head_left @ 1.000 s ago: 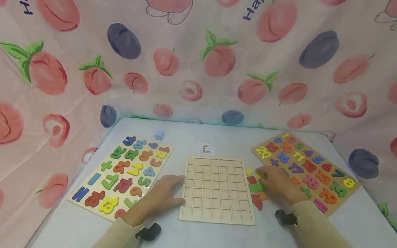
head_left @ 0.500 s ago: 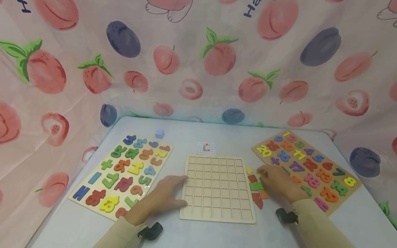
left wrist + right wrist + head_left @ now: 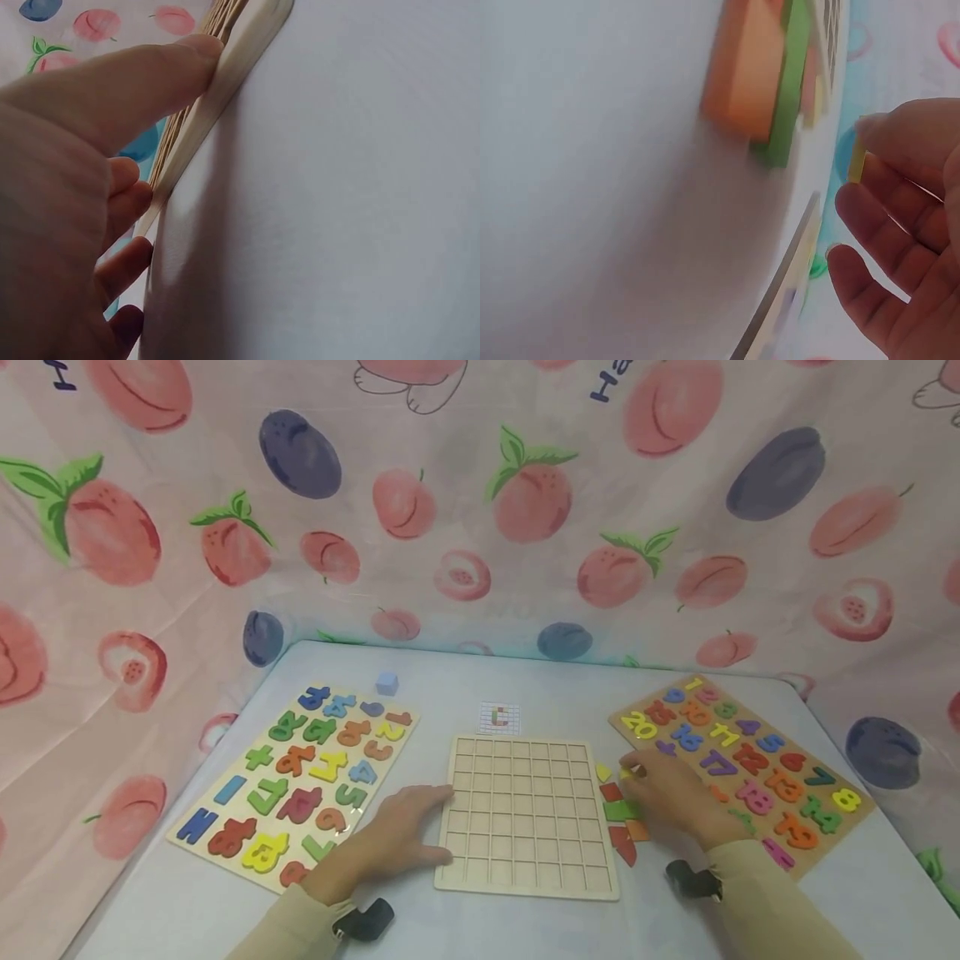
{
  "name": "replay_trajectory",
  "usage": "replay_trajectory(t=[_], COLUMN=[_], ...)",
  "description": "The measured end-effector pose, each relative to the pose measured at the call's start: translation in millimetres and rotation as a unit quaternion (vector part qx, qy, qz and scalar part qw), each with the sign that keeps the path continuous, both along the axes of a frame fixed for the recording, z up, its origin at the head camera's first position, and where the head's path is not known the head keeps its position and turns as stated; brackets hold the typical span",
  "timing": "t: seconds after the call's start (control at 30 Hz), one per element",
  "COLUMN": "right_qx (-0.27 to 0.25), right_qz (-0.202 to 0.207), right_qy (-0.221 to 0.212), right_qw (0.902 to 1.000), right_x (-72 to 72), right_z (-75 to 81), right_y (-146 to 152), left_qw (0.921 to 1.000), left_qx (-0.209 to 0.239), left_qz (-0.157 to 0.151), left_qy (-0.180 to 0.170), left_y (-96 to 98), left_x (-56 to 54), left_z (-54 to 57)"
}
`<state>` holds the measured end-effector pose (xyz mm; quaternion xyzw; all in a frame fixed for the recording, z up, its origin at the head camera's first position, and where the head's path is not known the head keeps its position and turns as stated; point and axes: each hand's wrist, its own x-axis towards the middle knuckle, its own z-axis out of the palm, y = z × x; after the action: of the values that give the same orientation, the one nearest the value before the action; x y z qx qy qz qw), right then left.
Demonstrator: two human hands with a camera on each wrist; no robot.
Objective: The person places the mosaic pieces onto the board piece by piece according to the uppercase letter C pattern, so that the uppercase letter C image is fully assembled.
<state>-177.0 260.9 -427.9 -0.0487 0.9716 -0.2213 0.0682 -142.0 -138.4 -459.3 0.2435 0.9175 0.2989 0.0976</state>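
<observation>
A pale wooden board with a square grid [image 3: 525, 818] lies in the middle of the table. My left hand [image 3: 393, 835] rests at its left edge, thumb and fingers extended and spread; in the left wrist view the thumb [image 3: 165, 75] touches the rim. Beyond the board's right edge, my right hand [image 3: 667, 789] pinches a small yellow piece [image 3: 858, 163] between thumb and finger, raised off the table. Close beside that hand lie another yellow piece [image 3: 603, 772], a red square [image 3: 611, 792], a green piece [image 3: 617, 811], an orange piece [image 3: 637, 831] and red pieces [image 3: 622, 846].
A number puzzle board [image 3: 247, 814] lies on the left, and another number board [image 3: 817, 785] on the right, partly under my right arm. Behind the grid board sit a small card with a coloured pattern [image 3: 499, 718] and a light blue cube [image 3: 387, 683]. Fruit-print cloth hangs behind the table.
My right hand has shifted slightly and turned, with the yellow piece now showing at its fingertips. The left hand keeps its place at the board's edge.
</observation>
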Motion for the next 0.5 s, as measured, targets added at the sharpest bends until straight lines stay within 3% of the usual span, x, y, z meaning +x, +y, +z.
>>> replay_trajectory(t=[0.2, 0.5], right_qx=[-0.014, -0.021], right_qz=[0.001, 0.026], right_qy=[-0.004, 0.024], right_qw=[0.9999, 0.9992], right_x=[-3.4, -8.1], right_z=[3.0, 10.8], right_y=[-16.0, -34.7], left_qw=[1.0, 1.0], left_qx=[-0.002, -0.007], left_qz=[0.003, 0.003], left_qy=[0.003, -0.001], left_y=[-0.3, -0.2], left_x=[-1.3, -1.0], left_z=[-3.9, -3.5])
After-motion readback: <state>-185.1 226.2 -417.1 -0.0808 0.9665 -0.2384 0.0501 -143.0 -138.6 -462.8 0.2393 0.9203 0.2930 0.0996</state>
